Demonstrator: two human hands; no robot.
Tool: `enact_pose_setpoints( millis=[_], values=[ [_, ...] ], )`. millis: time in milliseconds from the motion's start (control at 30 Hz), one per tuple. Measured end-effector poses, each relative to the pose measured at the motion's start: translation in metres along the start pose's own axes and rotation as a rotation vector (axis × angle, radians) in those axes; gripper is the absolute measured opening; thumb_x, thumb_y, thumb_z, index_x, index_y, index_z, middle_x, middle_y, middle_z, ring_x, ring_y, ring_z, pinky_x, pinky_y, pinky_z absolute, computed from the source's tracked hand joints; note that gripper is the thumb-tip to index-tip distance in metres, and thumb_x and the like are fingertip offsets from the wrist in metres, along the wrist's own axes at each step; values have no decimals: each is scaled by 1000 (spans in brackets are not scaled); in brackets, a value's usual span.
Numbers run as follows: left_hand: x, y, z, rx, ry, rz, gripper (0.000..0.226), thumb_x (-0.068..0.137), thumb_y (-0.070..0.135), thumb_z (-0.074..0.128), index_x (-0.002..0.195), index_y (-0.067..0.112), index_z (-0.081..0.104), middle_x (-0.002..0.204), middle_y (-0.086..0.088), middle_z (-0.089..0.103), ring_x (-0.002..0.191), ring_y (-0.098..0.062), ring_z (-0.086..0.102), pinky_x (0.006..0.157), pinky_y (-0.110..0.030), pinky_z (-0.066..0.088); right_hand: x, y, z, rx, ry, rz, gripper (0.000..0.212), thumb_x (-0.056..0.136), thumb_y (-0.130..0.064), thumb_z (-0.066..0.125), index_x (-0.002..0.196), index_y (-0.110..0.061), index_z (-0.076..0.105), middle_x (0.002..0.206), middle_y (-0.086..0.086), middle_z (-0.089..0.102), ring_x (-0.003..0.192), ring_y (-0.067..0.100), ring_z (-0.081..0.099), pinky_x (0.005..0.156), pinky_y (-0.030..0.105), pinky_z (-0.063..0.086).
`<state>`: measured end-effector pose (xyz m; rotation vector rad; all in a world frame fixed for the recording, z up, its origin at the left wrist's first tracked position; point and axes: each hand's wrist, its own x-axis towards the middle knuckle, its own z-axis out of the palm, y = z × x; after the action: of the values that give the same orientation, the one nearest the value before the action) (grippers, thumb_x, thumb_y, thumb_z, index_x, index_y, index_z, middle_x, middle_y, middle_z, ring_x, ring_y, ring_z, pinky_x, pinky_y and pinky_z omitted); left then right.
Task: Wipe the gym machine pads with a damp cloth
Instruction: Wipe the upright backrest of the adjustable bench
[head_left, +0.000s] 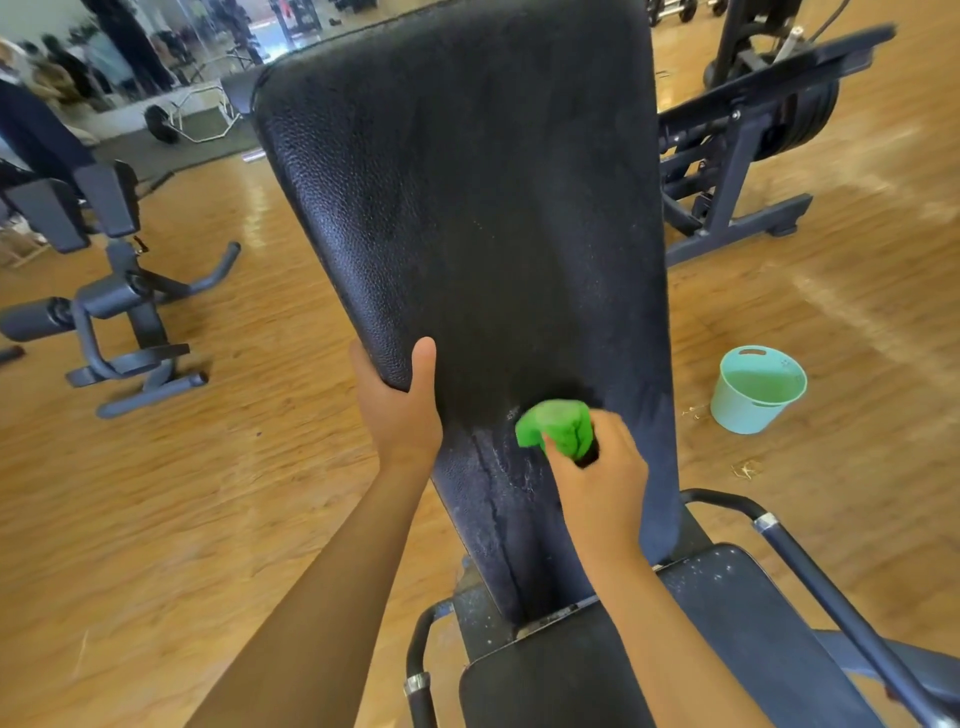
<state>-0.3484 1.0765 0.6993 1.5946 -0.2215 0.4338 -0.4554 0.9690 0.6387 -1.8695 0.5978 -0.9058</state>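
A tall black back pad (467, 208) of a gym bench fills the middle of the head view, its lower part cracked and streaked. My left hand (400, 405) grips the pad's left edge, thumb on the front face. My right hand (597, 467) holds a bunched green cloth (556, 428) pressed against the lower middle of the pad. Below it lies the black seat pad (727, 623), speckled with white flecks.
A pale teal bucket (758, 389) stands on the wooden floor (208, 493) to the right of the bench. Metal handles (810, 561) flank the seat. Another bench (119, 312) stands at left, a plate-loaded machine (753, 140) at right. People are at the far back left.
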Motion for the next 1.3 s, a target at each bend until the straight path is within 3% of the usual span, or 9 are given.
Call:
enact_pose_setpoints(
  millis=[133, 300, 433, 600, 767, 867, 1000, 1133, 1300],
  values=[
    [1, -1, -1, 1, 2, 3, 30, 81, 40, 60, 107, 31, 48, 98, 21, 57, 86, 17, 56, 72, -2, 40, 31, -32, 8, 10, 67, -163, 16, 76, -6, 73, 85, -12, 61, 83, -7, 53, 78, 16, 51, 67, 23, 41],
    [3, -5, -2, 4, 13, -10, 30, 76, 50, 57, 103, 40, 47, 96, 23, 59, 87, 13, 57, 74, -7, 42, 3, -3, 12, -57, -9, -238, 18, 73, -3, 70, 84, -13, 61, 81, -3, 54, 76, 19, 54, 65, 25, 44],
    [3, -6, -2, 18, 10, -19, 29, 77, 52, 56, 103, 43, 46, 97, 27, 57, 88, 14, 57, 74, -6, 42, -17, 11, 11, -110, -62, -193, 20, 74, -2, 74, 87, -12, 62, 81, -1, 57, 75, 19, 55, 61, 29, 49],
    [3, -4, -3, 16, 8, -15, 29, 76, 52, 55, 101, 41, 46, 96, 23, 57, 85, 14, 56, 72, -6, 41, -1, -12, 4, -65, -34, -118, 19, 72, -2, 75, 82, -12, 62, 79, -6, 53, 74, 14, 51, 62, 23, 41],
    [2, -4, -3, 0, 3, -17, 26, 77, 51, 56, 99, 42, 47, 95, 24, 58, 87, 14, 55, 74, -6, 40, 36, -45, 13, -38, 37, -226, 14, 73, -9, 70, 80, -11, 59, 80, -4, 50, 74, 15, 48, 63, 20, 35],
    [4, -6, -3, -4, -4, -12, 25, 78, 49, 56, 100, 43, 47, 94, 33, 59, 89, 15, 56, 74, -5, 40, 22, -31, 16, -44, 4, -250, 15, 73, -6, 69, 82, -13, 60, 81, -3, 52, 76, 18, 52, 64, 21, 40],
    [3, -6, -3, 0, -7, -13, 25, 78, 50, 55, 101, 42, 46, 93, 33, 59, 89, 16, 56, 74, -4, 40, -19, 4, 14, -100, -127, -191, 29, 74, -2, 72, 80, -25, 56, 79, -11, 50, 76, 12, 48, 60, 25, 43],
    [2, -5, -3, 4, -14, -17, 25, 79, 49, 56, 101, 42, 45, 93, 33, 56, 88, 19, 55, 72, -1, 39, -25, 6, 13, -152, -167, -91, 26, 75, -4, 75, 75, -20, 54, 75, -10, 45, 70, 12, 46, 57, 15, 34],
    [1, -1, -3, -9, -18, 0, 25, 78, 47, 58, 99, 39, 45, 93, 26, 56, 85, 19, 55, 71, -2, 38, 10, -33, 18, -55, -60, -158, 14, 80, -11, 72, 77, -11, 58, 77, -2, 53, 70, 15, 50, 59, 23, 40]
  ],
)
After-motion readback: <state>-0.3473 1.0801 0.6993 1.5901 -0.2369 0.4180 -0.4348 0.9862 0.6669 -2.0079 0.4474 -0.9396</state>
